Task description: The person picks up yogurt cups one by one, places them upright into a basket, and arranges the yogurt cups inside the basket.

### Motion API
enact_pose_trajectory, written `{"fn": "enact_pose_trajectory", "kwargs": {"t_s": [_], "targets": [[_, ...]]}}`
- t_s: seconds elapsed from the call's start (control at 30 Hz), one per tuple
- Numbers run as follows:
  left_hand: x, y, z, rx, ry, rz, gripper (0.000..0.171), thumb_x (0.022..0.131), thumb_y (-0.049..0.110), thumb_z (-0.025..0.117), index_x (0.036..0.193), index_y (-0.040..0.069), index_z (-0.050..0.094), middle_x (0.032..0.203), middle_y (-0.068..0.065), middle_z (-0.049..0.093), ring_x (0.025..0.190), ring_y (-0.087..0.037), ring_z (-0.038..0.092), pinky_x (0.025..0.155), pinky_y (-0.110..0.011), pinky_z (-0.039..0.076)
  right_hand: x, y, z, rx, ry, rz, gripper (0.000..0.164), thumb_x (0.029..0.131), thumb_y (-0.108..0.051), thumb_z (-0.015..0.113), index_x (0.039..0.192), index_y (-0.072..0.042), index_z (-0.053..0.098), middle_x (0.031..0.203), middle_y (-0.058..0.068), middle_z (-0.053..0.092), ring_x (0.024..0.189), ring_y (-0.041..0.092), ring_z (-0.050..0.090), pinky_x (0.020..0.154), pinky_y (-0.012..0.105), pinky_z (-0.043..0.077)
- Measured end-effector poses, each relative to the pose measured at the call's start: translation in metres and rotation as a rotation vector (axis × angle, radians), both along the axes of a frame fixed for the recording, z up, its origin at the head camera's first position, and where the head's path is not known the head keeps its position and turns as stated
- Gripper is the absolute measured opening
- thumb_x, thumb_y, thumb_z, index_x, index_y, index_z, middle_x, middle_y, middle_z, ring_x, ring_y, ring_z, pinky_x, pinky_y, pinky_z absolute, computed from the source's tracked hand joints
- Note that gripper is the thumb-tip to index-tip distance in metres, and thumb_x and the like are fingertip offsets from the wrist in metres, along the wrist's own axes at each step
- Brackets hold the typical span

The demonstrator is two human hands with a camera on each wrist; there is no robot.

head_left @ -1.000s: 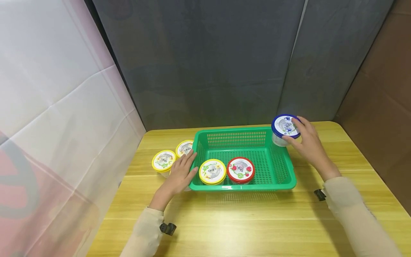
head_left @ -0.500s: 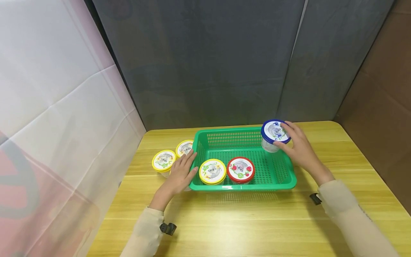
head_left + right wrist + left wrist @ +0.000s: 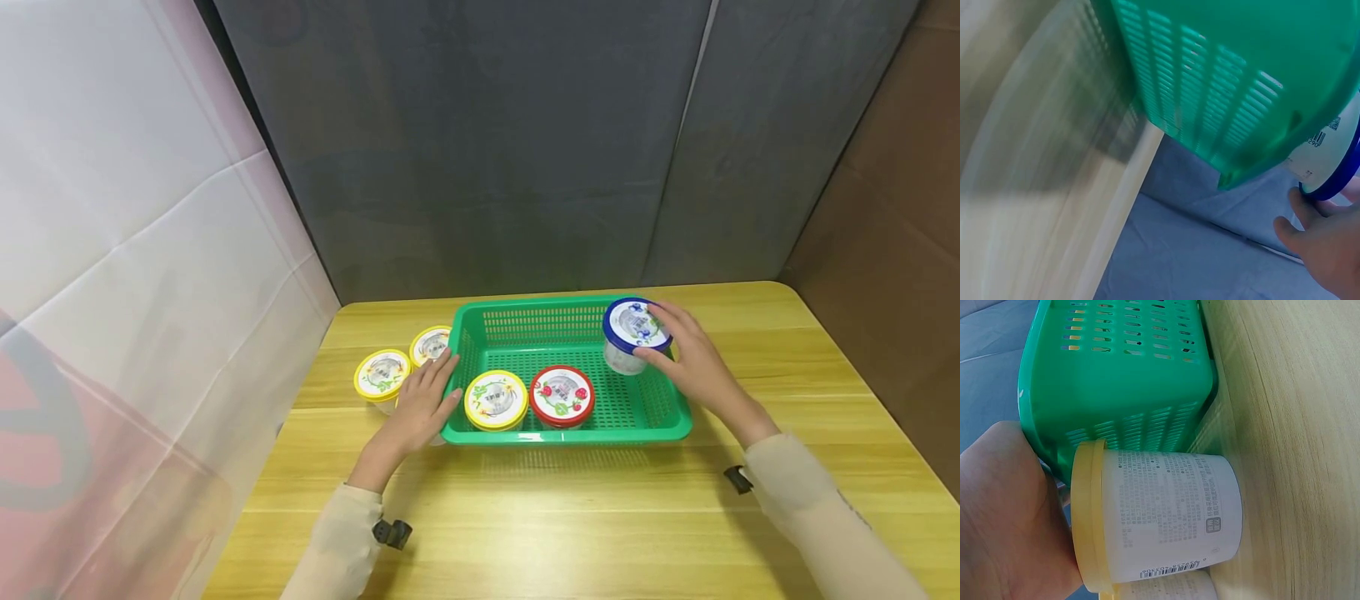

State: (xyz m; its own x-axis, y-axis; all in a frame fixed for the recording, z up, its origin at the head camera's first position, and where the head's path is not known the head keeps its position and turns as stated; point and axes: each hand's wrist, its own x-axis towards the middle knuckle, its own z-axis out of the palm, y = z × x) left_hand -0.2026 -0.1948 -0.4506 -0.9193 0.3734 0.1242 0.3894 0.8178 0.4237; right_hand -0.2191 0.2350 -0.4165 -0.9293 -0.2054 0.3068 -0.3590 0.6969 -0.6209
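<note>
Pinching the blue-lidded tub [image 3: 636,329] by the right side of its lid, thumb in front and fingers behind, with the right hand [image 3: 697,362]. Holds it about upright at the right rear of the green basket [image 3: 600,437], close to the end wall, lid above the rim. Cannot tell about contact between its base and the basket floor. Hemmed in by the back rim and the end wall, and toward the front left by the red-lidded tub [image 3: 562,398], near but apart. Opens leftward along the back wall over visible mesh floor. Lined up along the front wall beside the red one: a yellow-lidded tub [image 3: 497,402], just beside it. Blocked outside the left wall by a covered yellow-lidded tub [image 3: 1160,515], under the left hand [image 3: 422,404], fingers extended and loosely parted, tips at the basket rim. Crowded farther left by an outer yellow-lidded tub [image 3: 383,375] and a rear yellow-lidded tub [image 3: 431,343], partly hidden. Widens in front onto the table [image 3: 555,517]. Stops just behind the basket at a dark curtain [image 3: 487,150].
</note>
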Motion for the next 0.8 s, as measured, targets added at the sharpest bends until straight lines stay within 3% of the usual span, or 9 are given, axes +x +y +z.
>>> {"fn": "enact_pose_trajectory", "kwargs": {"t_s": [0.4,0.8], "targets": [[0.000,0.000,0.000,-0.012,-0.003,0.002,0.060,0.106,0.040,0.034,0.159,0.015,0.021,0.168,-0.007,0.014,0.152,-0.044,0.015,0.118,-0.067,0.015,0.010,0.001,-0.010,0.035,-0.023,0.034,0.077,0.092,-0.037,0.069,0.155,-0.010,0.033,0.160,0.022,0.028,0.144,0.048,0.029,0.108,0.074,0.029],[0.001,0.000,0.002,-0.005,-0.003,0.000,0.061,0.106,0.040,0.034,0.159,0.014,0.021,0.168,-0.008,0.015,0.152,-0.044,0.016,0.118,-0.068,0.015,0.018,0.007,-0.013,0.090,-0.177,0.102,0.084,0.092,-0.047,0.066,0.159,-0.021,0.023,0.163,0.020,0.023,0.147,0.049,0.021,0.105,0.078,0.027]]}}
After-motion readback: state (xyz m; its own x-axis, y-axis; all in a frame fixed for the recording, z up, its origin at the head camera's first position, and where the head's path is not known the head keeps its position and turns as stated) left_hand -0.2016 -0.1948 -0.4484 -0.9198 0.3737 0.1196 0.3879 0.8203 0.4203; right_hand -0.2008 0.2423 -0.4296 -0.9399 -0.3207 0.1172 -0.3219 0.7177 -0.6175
